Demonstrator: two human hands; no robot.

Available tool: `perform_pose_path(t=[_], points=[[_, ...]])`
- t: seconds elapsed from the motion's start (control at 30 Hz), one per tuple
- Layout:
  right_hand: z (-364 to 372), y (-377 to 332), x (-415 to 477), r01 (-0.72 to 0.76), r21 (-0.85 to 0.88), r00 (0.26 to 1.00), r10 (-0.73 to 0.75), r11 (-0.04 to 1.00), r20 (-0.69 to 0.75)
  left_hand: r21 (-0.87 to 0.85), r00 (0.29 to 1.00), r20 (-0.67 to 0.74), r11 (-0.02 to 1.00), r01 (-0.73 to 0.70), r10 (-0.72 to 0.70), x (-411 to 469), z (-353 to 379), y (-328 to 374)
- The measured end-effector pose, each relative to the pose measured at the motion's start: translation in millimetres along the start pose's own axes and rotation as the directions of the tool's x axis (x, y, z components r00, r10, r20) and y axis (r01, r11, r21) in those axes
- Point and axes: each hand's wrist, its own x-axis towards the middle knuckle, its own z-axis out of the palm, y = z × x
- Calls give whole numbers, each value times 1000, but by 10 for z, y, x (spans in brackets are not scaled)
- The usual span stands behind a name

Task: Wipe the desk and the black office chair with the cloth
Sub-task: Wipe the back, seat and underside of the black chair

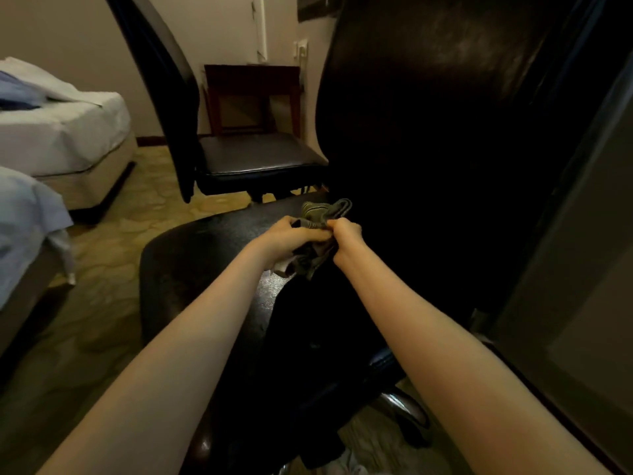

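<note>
Two bare forearms reach forward from the near edge and meet in the middle of the view. At their far ends the left hand point(293, 234) and the right hand point(347, 236) sit close together, knuckles almost touching. Both have their fingers curled tightly around a crumpled grey-green cloth point(327, 210) with darker stripes. One bunch of the cloth sticks up above the fists, and the rest hangs down between the wrists.

Both hands hold the cloth just above the far part of the seat of the black office chair point(205, 258). It is padded and leather-like, with a slight sheen. Its tall, dark backrest rises on the right just beyond the hands. Part of its shiny metal base point(400, 406) shows low on the near right.

Farther off, left of that backrest, stands a second black chair point(246, 156) with a flat padded seat and a tall curved back. Behind it a dark wooden frame point(253, 97) leans against the pale far wall. Two beds lie on the left: a far white-sheeted bed point(68, 132) and a near bed point(24, 217) with pale blue bedding hanging over its edge. Yellow-green patterned carpet point(137, 207) covers the floor between the beds and the chairs. Along the right edge runs a grey panel point(589, 286) with a dark border. Whether that is the desk cannot be told.
</note>
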Motion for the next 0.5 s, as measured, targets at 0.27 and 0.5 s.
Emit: perform_pose_path(t=[0.27, 0.5], points=[[-195, -210, 74, 406, -866, 877, -390, 291, 280, 395, 889, -267, 884, -250, 371, 376, -272, -122], [-93, -296, 428, 641, -629, 684, -46, -439, 728, 373, 948, -21, 882, -286, 316, 653, -422, -160]])
